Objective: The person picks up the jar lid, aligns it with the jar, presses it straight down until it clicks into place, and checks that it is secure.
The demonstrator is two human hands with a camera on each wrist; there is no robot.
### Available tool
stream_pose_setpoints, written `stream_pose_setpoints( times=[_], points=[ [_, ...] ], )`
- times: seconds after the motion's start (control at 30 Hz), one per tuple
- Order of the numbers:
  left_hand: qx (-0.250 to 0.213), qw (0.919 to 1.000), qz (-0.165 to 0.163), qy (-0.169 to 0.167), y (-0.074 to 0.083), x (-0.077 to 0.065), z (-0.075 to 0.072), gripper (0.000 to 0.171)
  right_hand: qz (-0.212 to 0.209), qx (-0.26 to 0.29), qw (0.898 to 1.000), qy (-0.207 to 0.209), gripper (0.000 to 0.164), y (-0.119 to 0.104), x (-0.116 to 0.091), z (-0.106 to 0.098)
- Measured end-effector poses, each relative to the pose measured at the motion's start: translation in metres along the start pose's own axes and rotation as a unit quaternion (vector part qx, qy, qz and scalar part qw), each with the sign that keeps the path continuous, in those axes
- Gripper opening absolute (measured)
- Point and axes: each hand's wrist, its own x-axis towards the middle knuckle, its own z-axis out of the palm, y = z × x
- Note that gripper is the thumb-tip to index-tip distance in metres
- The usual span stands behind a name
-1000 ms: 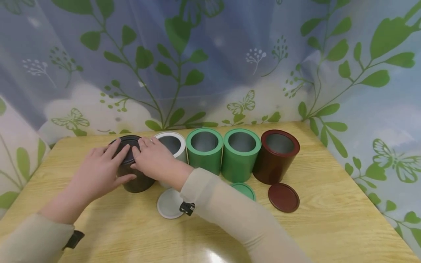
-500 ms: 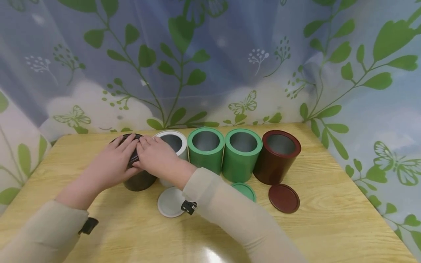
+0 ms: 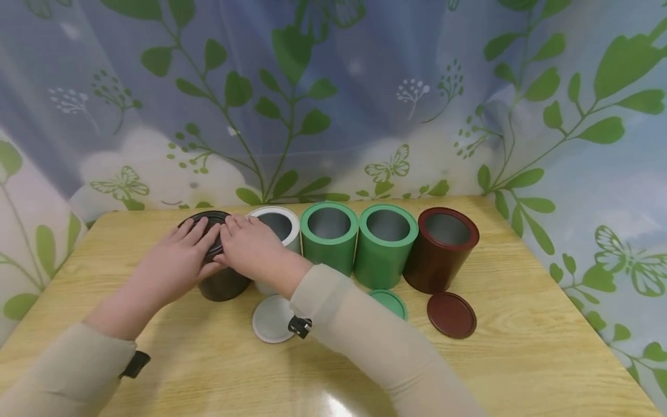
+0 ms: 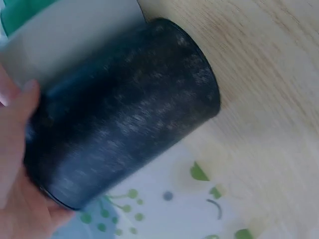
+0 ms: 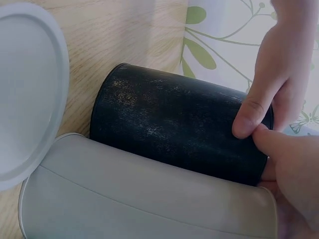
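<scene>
At the row's left end stands a black can (image 3: 224, 286), its top covered by a ridged black lid (image 3: 215, 249). My left hand (image 3: 177, 260) lies over this lid with its fingers extended; in the right wrist view its thumb (image 5: 247, 117) touches the can's side just below the rim. Beside it my right hand (image 3: 255, 246) rests on the lid's right part, fingers stretched out. The two hands meet at the thumbs. In the left wrist view, the black can (image 4: 124, 114) looks scuffed. Much of the lid is hidden beneath the hands.
An uncovered white can (image 3: 294, 231) adjoins the black one. Two uncovered green cans (image 3: 327, 255) (image 3: 380, 266) and a dark red can (image 3: 438, 269) continue the row. In front lie a white lid (image 3: 271, 319), green lid (image 3: 389, 302) and dark red lid (image 3: 452, 315). A patterned curtain (image 3: 333, 116) hangs behind.
My left hand has shifted right and forward on the black lid, closing up to the right hand. The right hand stays in place on it.
</scene>
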Motion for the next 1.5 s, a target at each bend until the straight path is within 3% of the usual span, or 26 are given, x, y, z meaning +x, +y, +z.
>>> stream_pose_setpoints(
  times=[0.13, 0.23, 0.3, 0.6, 0.93, 1.27, 1.5],
  points=[
    [0.032, 0.9985, -0.013, 0.043, 0.008, -0.006, -0.003, 0.065, 0.001, 0.005, 1.0, 0.017, 0.067, -0.001, -0.001, 0.0],
    [0.04, 0.995, -0.004, 0.092, 0.01, -0.008, -0.001, 0.063, 0.001, -0.005, 0.999, 0.034, 0.068, 0.0, -0.001, 0.001],
    [0.039, 0.9935, 0.001, 0.107, 0.01, -0.007, 0.0, 0.063, 0.002, -0.015, 0.999, 0.037, 0.068, 0.0, -0.001, 0.002],
    [-0.036, 0.9955, -0.057, 0.066, 0.016, -0.018, -0.003, 0.063, 0.004, 0.021, 1.0, 0.02, 0.07, -0.001, -0.009, 0.006],
    [-0.057, 0.9942, -0.031, 0.086, 0.035, -0.036, -0.012, 0.065, -0.054, 0.077, 0.995, 0.035, 0.071, 0.012, -0.052, 0.007],
    [-0.08, 0.9902, -0.002, 0.115, 0.064, -0.049, -0.016, 0.064, -0.098, 0.093, 0.989, 0.059, 0.068, 0.023, -0.091, 0.017],
    [-0.08, 0.9931, 0.024, 0.083, 0.078, -0.051, -0.002, 0.064, -0.116, 0.127, 0.983, 0.066, 0.067, 0.029, -0.112, 0.037]
  ],
)
